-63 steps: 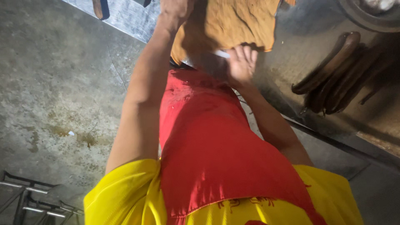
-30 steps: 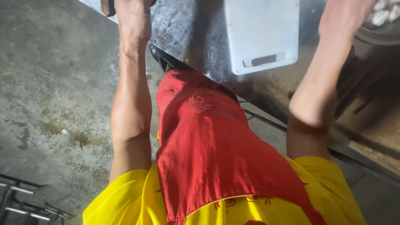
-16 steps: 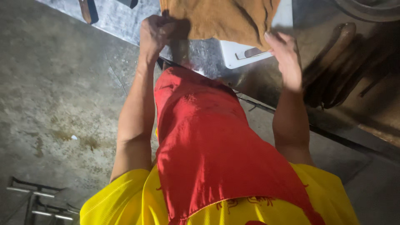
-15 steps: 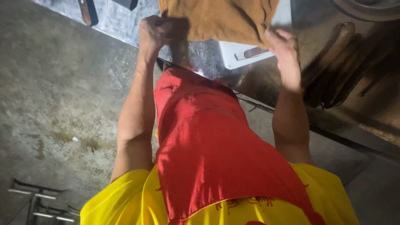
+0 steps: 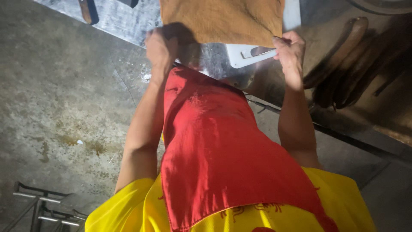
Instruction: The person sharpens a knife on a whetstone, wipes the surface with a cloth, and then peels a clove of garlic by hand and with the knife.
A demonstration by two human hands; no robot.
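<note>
A brown cloth is spread over a white rectangular board on a metal worktop. My left hand grips the cloth's near left corner. At the near right corner, my right hand pinches the cloth's edge just above the board's slot handle. A red cloth hangs down my front over a yellow shirt.
Several dark curved wooden pieces lie at the right on the bench. A brown-handled tool rests at the top left of the worktop. Stained concrete floor lies to the left, with a metal rack at the bottom left.
The brown cloth was pulled off the white board, then laid back over it. Both hands have come back to its near corners and now hold it flatter.
</note>
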